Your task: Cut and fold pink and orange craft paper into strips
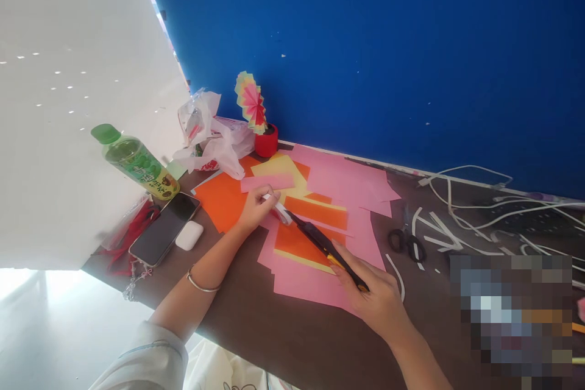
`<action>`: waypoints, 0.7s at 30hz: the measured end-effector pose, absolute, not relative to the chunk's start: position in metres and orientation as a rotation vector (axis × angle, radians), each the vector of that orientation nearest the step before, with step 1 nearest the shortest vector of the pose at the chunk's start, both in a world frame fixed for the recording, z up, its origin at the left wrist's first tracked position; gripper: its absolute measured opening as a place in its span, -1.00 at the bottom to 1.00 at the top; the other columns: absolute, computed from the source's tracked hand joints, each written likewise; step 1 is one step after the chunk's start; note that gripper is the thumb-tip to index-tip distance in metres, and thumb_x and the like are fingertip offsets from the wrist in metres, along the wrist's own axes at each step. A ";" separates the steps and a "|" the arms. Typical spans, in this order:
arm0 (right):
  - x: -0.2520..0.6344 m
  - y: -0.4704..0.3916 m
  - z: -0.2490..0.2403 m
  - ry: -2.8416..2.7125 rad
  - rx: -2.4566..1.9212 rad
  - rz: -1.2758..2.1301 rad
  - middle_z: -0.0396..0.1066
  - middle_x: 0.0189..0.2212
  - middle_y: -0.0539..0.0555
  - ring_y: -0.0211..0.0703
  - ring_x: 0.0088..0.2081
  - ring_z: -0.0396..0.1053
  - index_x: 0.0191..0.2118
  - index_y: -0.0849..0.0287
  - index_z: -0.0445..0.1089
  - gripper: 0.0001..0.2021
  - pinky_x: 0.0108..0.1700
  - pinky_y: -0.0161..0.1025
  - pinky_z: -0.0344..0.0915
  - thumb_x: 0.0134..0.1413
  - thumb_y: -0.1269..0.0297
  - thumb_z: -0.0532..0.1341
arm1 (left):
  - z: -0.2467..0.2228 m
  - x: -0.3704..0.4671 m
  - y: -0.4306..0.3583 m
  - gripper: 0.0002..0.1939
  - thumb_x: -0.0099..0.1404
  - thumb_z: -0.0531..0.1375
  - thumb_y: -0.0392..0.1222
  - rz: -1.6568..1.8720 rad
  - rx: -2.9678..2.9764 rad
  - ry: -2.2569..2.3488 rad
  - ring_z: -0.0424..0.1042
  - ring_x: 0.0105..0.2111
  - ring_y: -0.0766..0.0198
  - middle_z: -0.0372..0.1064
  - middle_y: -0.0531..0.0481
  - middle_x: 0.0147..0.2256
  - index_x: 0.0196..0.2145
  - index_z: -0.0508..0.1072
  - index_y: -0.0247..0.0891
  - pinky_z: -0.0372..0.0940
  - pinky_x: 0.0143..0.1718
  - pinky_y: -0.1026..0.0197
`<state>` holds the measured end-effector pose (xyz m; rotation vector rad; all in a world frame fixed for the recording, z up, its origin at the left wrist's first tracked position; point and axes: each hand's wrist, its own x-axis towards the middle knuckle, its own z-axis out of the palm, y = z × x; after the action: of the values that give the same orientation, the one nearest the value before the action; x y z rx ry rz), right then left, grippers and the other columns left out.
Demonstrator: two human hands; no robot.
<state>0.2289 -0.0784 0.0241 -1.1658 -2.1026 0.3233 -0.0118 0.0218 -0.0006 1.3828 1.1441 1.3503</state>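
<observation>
My left hand [259, 207], fingers pinched, holds a small white strip [282, 214] above the coloured paper. In my right hand [368, 283] is a long black tool with yellow parts [322, 242], its fingers wrapped round the handle. The tool's narrow tip meets or nearly meets the white strip; exact contact is unclear. Beneath both hands lie pink sheets [301, 283], and orange pieces with yellow edges [315, 213] rest on them. More orange paper [217, 198] spreads left of my left hand, with yellow paper [278, 169] behind.
A green-capped bottle [137, 161], phone [164, 228] and white case [189, 236] stand or lie at left. Behind are a plastic bag [228, 140] and red pot [266, 141] with a paper fan [252, 103]. Scissors [406, 245], white strips [441, 231] and cables [484, 212] lie right.
</observation>
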 end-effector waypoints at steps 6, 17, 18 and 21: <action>0.228 -0.080 0.030 -2.140 -1.159 0.287 0.52 -0.29 0.12 -0.21 -0.38 0.48 0.12 0.14 0.25 -0.59 -0.29 -0.34 0.40 0.13 0.38 0.11 | 0.000 -0.011 0.022 -0.57 0.14 0.16 0.01 1.333 1.360 1.150 0.05 -0.61 0.41 0.03 0.14 -0.67 -0.68 0.10 -0.26 -0.01 -0.52 0.29; 0.227 -0.082 0.033 -2.178 -1.219 0.319 0.51 -0.31 0.12 -0.21 -0.36 0.49 0.16 0.11 0.19 -0.56 -0.25 -0.31 0.41 0.14 0.36 0.10 | 0.001 -0.012 0.026 -0.54 0.10 0.19 0.04 1.329 1.300 1.149 -0.03 -0.63 0.42 -0.03 0.15 -0.69 -0.71 0.10 -0.26 -0.07 -0.54 0.28; 0.227 -0.082 0.033 -2.179 -1.218 0.323 0.51 -0.31 0.12 -0.21 -0.36 0.49 0.16 0.11 0.19 -0.56 -0.25 -0.32 0.41 0.14 0.36 0.10 | 0.001 -0.012 0.026 -0.54 0.10 0.18 0.06 1.324 1.304 1.149 -0.04 -0.63 0.42 -0.03 0.15 -0.70 -0.72 0.09 -0.26 -0.07 -0.55 0.28; 0.226 -0.082 0.033 -2.174 -1.210 0.327 0.51 -0.31 0.12 -0.21 -0.34 0.49 0.16 0.13 0.19 -0.57 -0.25 -0.33 0.41 0.15 0.35 0.08 | 0.000 -0.012 0.027 -0.53 0.12 0.16 0.08 1.322 1.326 1.136 -0.04 -0.63 0.42 -0.03 0.14 -0.70 -0.72 0.09 -0.26 -0.07 -0.56 0.28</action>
<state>0.2258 -0.0822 0.0332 -1.2100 -2.1738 0.3275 -0.0123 0.0275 -0.0001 1.3257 1.1363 1.3215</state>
